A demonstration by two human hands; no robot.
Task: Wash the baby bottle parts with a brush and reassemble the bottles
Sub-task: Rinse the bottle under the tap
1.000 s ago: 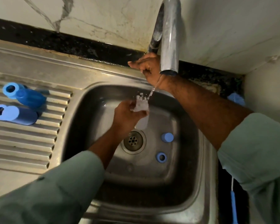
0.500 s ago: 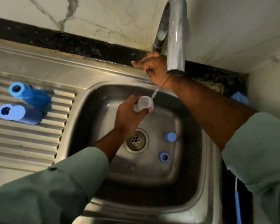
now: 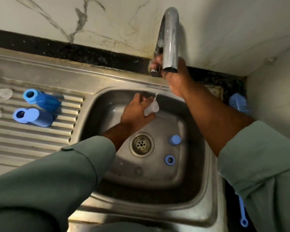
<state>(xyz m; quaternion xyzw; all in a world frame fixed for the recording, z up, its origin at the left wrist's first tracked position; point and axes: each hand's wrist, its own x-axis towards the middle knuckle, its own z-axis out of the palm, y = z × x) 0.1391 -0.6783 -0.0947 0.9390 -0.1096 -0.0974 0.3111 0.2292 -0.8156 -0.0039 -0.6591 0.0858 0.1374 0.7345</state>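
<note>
Now, water: the stream from the curved chrome tap [image 3: 170,39] has thinned from a splashing flow a second ago to a fine thread that falls just past the clear part's far edge.
Right hand [image 3: 172,76]: its grip is curled round the small chrome tap knob [image 3: 154,72] at the far rim of the steel sink [image 3: 208,206] (in my judgement it is turning the water off).
Left hand [image 3: 137,111]: its grip pinches the small clear plastic bottle part [image 3: 151,108] between thumb and fingertips; the hand has dropped a little lower in the basin than half a second ago.
Part against grip: the clear part juts out of the right side of the left hand, tilted, mostly free of the fingers and directly under the thread of water, well above the sink floor.
Meaning for the task: the rinse of this piece looks finished, so it can likely go to the draining rack.
Sink floor: a blue cap [image 3: 174,140] and a blue screw ring [image 3: 170,159] lie right of the drain [image 3: 141,144], apart from each other, not yet picked up.
Left worktop: two blue bottles [image 3: 38,106] lie on their sides on the ribbed drainer, with clear pieces [image 3: 1,92] at its far left edge.
Right edge: a blue brush [image 3: 238,102] lies untouched beside the sink.
Remaining: reassembly has not begun.
</note>
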